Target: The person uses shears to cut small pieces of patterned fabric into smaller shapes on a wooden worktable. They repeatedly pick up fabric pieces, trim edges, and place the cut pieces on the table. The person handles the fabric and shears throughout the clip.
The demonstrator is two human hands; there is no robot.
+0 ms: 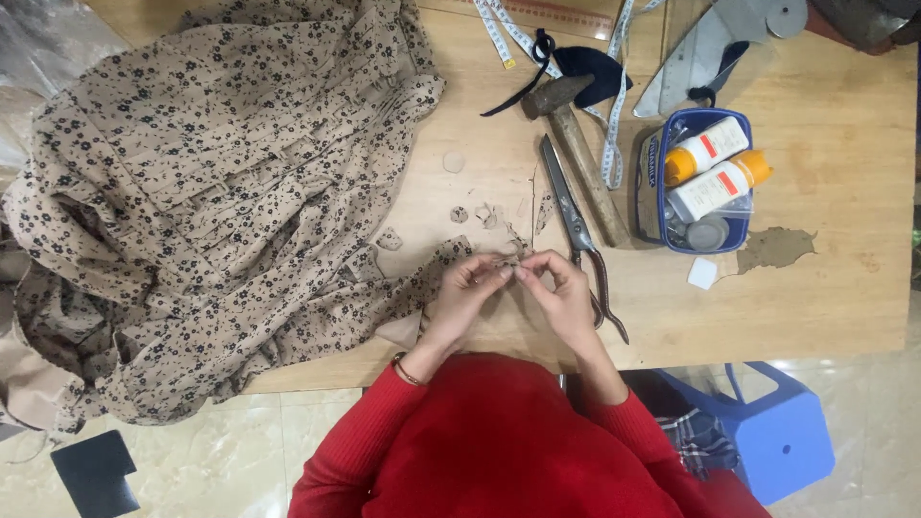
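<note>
Floral fabric (221,201) — beige with small dark flowers — lies heaped over the left half of the wooden counter (825,278), and one narrow end of it runs to the near edge, where both hands meet. The left hand (470,288) and the right hand (556,288) pinch that end between them, the fingers (503,272) of each closed tightly on a small bit of the cloth, fingertips nearly touching. Just beside the right hand lie long scissors (576,225) with dark handles, and next to them a hammer (576,144) with a wooden shaft. A measuring tape (614,115) loops over the far side of the counter. Further right stands a blue basket (648,177) holding two white bottles with orange caps. Small fabric scraps (460,213) are scattered near the hands. Both sleeves are red — a thin bracelet (403,369) shows at the left wrist. A blue stool (777,432) stands on the floor below.
</note>
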